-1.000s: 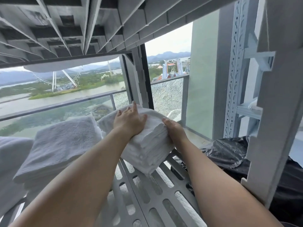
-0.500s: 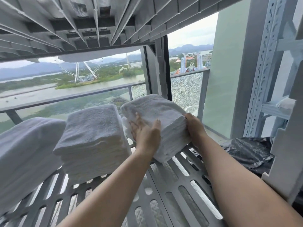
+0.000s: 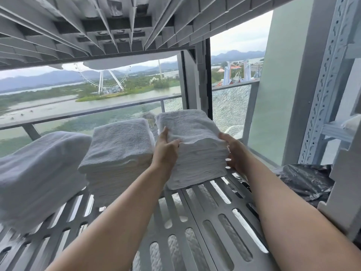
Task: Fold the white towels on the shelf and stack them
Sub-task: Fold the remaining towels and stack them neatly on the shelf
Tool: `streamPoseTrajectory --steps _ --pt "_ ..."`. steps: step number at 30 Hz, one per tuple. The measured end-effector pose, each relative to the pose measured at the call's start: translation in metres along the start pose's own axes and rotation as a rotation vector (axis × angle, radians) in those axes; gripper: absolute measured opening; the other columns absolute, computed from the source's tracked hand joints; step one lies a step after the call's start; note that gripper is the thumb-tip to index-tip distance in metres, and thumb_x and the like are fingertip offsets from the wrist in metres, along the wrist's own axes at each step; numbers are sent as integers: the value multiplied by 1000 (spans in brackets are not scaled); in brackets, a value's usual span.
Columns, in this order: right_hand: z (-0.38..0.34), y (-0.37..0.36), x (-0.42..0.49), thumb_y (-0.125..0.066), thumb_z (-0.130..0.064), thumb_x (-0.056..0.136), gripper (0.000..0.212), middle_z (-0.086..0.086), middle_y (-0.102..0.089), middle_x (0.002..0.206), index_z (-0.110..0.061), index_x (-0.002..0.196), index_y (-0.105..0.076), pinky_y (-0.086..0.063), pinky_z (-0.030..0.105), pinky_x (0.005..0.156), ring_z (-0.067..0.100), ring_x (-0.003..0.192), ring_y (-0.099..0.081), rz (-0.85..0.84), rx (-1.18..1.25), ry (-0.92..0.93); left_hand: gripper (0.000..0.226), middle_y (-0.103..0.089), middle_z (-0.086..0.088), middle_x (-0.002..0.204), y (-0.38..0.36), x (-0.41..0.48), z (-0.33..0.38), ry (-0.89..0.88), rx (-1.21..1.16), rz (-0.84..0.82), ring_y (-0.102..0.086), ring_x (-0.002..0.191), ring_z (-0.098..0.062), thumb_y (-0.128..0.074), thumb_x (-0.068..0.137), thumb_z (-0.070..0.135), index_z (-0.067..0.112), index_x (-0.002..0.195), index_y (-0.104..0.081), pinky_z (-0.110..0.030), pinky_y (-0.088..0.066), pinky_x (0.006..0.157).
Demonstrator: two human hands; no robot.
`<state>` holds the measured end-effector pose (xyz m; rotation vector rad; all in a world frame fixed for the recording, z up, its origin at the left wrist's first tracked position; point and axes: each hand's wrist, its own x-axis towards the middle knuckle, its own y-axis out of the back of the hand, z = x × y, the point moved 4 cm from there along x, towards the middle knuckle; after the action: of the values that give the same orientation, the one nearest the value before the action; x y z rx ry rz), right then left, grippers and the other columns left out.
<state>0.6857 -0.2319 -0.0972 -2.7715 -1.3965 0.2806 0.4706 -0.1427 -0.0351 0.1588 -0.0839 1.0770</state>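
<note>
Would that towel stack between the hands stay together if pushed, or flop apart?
Likely floppy: the towel stack shows many loose layers. A sideways push might shear it, so the left hand and right hand grip it.

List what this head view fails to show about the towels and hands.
- Head view: fingertips of the right hand are partly hidden by the right-hand stack of folded white towels.
- Head view: that stack's towel layers are too fine to count.
- Head view: the rounded white cloth bundle is cut off by the left edge.
- Head view: the crumpled black plastic bag is partly hidden by the right forearm.
</note>
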Motion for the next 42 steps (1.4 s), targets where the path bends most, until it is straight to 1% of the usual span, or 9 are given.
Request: streamPoseTrajectory --steps 6,11,17,19,22,25,31,38,42 --pt "-10 -13 3 -63 -50 86 64 21 -61 135 -9 136 -58 -38 53 113 40 124 -58 -199 253 116 59 -13 0 167 -14 -40 10 -215 371 78 -6 154 -15 -43 101 15 30 156 -30 -36 -3 123" --pt "-21 -21 4 -46 -66 92 72 22 -66 123 -7 130 -63 -54 42 87 37 107 -65 -311 361 81 52 -3 -6 169 -18 -21 53 -366 672 82 1 155 -23 -45 99 28 29 151 -37 -47 -6 125" --pt "-19 -30 16 -50 -66 91 66 15 -72 113 -13 124 -69 -59 33 74 31 97 -71 -349 362 55 62 -29 -6 163 -32 40 69 -326 1005 -49 -27 149 -30 -45 99 52 22 152 -40 -50 -25 120" --pt "-19 -33 16 -52 -63 91 58 14 -74 108 -15 115 -74 -59 32 72 29 93 -73 -403 374 62 65 -29 -6 163 -33 56 63 -292 1134 -118 -24 150 -28 -39 99 56 21 153 -37 -51 -19 122" --pt "-23 -40 19 -56 -61 90 54 13 -75 102 -15 107 -78 -58 30 70 27 88 -73 -473 361 70 72 -5 -3 169 -34 66 44 -176 1288 -220 1 155 -29 -26 97 64 27 159 -20 -58 1 122" --pt "-23 -48 24 -60 -57 88 49 12 -75 91 -13 97 -80 -57 28 66 25 79 -72 -491 350 37 80 9 -1 169 -30 72 32 -102 1319 -243 13 154 -31 -16 92 72 33 161 -6 -62 9 119" --pt "-18 -59 34 -71 -51 77 41 11 -69 82 -13 90 -77 -52 31 63 25 72 -66 -457 310 2 82 6 -1 169 -22 79 24 -101 1328 -247 12 154 -30 -16 90 77 35 160 -8 -60 7 121" --pt "-21 -60 26 -57 -41 90 34 7 -69 75 -16 82 -78 -52 27 58 20 67 -66 -438 330 44 75 -2 -7 169 -22 85 34 -155 1434 -381 5 155 -32 -28 95 71 36 159 -12 -58 -4 123" --pt "-21 -62 22 -57 -47 89 41 10 -70 79 -12 87 -78 -52 28 59 24 69 -67 -440 295 10 115 12 -3 168 -21 74 33 45 1213 -380 19 153 -27 -29 70 97 32 161 -6 -58 7 122"
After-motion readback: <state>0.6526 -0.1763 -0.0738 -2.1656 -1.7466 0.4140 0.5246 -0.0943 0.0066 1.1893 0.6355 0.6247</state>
